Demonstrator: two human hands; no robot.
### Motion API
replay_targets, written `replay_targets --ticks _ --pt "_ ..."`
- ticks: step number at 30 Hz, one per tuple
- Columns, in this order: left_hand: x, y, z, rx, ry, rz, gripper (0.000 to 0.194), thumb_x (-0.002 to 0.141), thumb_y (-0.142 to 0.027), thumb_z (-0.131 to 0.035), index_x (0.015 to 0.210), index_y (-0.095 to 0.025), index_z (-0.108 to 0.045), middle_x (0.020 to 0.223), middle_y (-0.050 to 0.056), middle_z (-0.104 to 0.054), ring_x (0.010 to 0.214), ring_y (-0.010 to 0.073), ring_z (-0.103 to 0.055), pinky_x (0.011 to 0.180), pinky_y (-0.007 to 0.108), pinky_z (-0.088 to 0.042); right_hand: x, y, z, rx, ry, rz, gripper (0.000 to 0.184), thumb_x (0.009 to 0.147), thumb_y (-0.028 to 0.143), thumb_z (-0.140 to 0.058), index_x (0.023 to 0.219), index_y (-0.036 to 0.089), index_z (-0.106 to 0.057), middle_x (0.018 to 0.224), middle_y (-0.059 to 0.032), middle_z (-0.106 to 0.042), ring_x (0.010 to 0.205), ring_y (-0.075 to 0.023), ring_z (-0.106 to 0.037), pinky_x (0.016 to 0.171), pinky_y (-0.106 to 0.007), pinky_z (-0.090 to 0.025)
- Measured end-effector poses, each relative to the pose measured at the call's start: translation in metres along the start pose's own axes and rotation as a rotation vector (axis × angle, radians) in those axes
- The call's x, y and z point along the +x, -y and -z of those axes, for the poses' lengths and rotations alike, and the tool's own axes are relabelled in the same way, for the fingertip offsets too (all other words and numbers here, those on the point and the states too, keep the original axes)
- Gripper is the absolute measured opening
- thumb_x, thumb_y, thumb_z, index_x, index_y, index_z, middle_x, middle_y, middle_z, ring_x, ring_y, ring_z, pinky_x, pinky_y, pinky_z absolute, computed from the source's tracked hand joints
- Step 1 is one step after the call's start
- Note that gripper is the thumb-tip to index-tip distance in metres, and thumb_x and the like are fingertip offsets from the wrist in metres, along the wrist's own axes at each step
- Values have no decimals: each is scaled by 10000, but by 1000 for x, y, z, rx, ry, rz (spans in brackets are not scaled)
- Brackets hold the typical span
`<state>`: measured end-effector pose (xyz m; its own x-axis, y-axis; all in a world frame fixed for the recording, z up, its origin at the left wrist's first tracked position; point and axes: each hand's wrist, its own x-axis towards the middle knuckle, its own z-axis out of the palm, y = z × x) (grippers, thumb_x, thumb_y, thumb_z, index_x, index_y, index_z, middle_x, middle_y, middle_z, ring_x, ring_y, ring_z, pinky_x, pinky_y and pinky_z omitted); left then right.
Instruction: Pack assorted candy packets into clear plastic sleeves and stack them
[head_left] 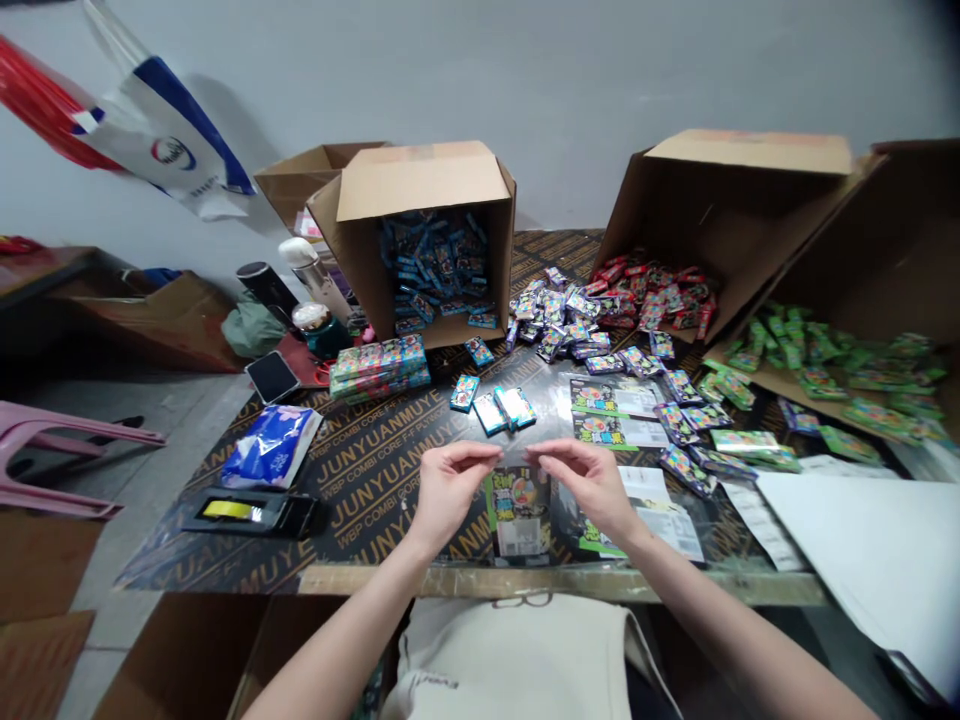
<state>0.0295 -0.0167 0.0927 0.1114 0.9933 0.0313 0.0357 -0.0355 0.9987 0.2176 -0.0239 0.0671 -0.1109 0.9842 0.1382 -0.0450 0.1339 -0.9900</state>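
My left hand (451,490) and my right hand (592,490) face each other above the table's front edge, thumb and fingertips pinched together on each. What they pinch, if anything, is too small or too clear to make out. Just below and between them is a printed black and green packet (521,512); whether they touch it I cannot tell. Beyond my fingertips lie small blue boxes (514,408), some with pale faces up. More printed packets (611,412) lie to the right, and one (652,510) is partly behind my right hand.
Cartons on their sides hold blue boxes (435,265), red packs (660,290) and green packs (847,360). Purple packs (559,315) are heaped mid-table. Left are wrapped bundles (379,367), a phone (272,377), a blue pouch (270,445), a tape dispenser (251,513) and bottles (319,330).
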Motion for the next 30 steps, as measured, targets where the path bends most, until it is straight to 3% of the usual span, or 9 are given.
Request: replay_targets --ticks 3,6,10,15,18,21,24,27,30 --pt "-5 -2 1 212 31 -228 104 704 -187 -621 756 -161 -707 812 73 -708 768 197 -651 758 333 -509 -1 -3 3 -76 -10 102 140 801 285 -596 882 218 -689 911 -57 -686 863 -211 -634 774 -349 -512" --pt "-8 -3 4 357 65 -359 47 689 -190 -654 692 -169 -696 829 73 -706 769 187 -648 765 317 -501 -2 -4 8 -201 90 219 166 771 286 -633 916 230 -693 985 -63 -675 928 -230 -622 867 -393 -477" --pt "-2 -7 7 386 90 -242 42 680 -194 -675 695 -158 -691 737 58 -694 686 170 -632 662 275 -495 -1 6 8 -337 70 258 152 762 254 -643 901 228 -698 928 -50 -691 839 -204 -646 809 -344 -504" --pt "9 -12 9 256 217 -29 73 671 -205 -682 690 -136 -692 677 49 -678 638 164 -614 602 252 -482 3 27 6 -361 157 91 150 799 277 -590 750 176 -690 675 -17 -680 600 -148 -622 562 -239 -498" --pt "9 -10 10 254 200 -17 83 676 -211 -678 687 -130 -690 666 46 -674 628 158 -607 593 243 -473 3 29 7 -380 188 57 142 751 292 -647 797 165 -692 697 -19 -685 601 -144 -620 559 -228 -491" --pt "6 -8 11 258 202 -33 105 686 -237 -677 702 -134 -688 674 42 -673 628 150 -604 586 234 -469 2 27 7 -432 175 105 174 712 281 -690 842 166 -695 769 -32 -697 654 -153 -632 602 -232 -497" --pt "5 -10 10 270 225 -82 110 705 -250 -665 704 -142 -681 688 40 -674 634 144 -606 590 232 -472 3 30 7 -465 215 110 130 786 266 -615 785 165 -696 678 -19 -685 582 -134 -612 550 -218 -474" --pt "4 -13 11 340 262 -206 98 740 -230 -630 700 -153 -676 712 43 -675 657 138 -614 622 235 -479 5 33 8 -503 269 138 170 830 263 -562 775 168 -693 641 -14 -675 552 -128 -605 535 -219 -466" --pt "2 -11 14 457 282 -384 75 739 -208 -623 725 -159 -677 802 66 -680 720 148 -627 679 256 -492 3 29 11 -577 281 285 155 844 239 -548 878 178 -686 804 -39 -699 718 -153 -645 668 -246 -500"
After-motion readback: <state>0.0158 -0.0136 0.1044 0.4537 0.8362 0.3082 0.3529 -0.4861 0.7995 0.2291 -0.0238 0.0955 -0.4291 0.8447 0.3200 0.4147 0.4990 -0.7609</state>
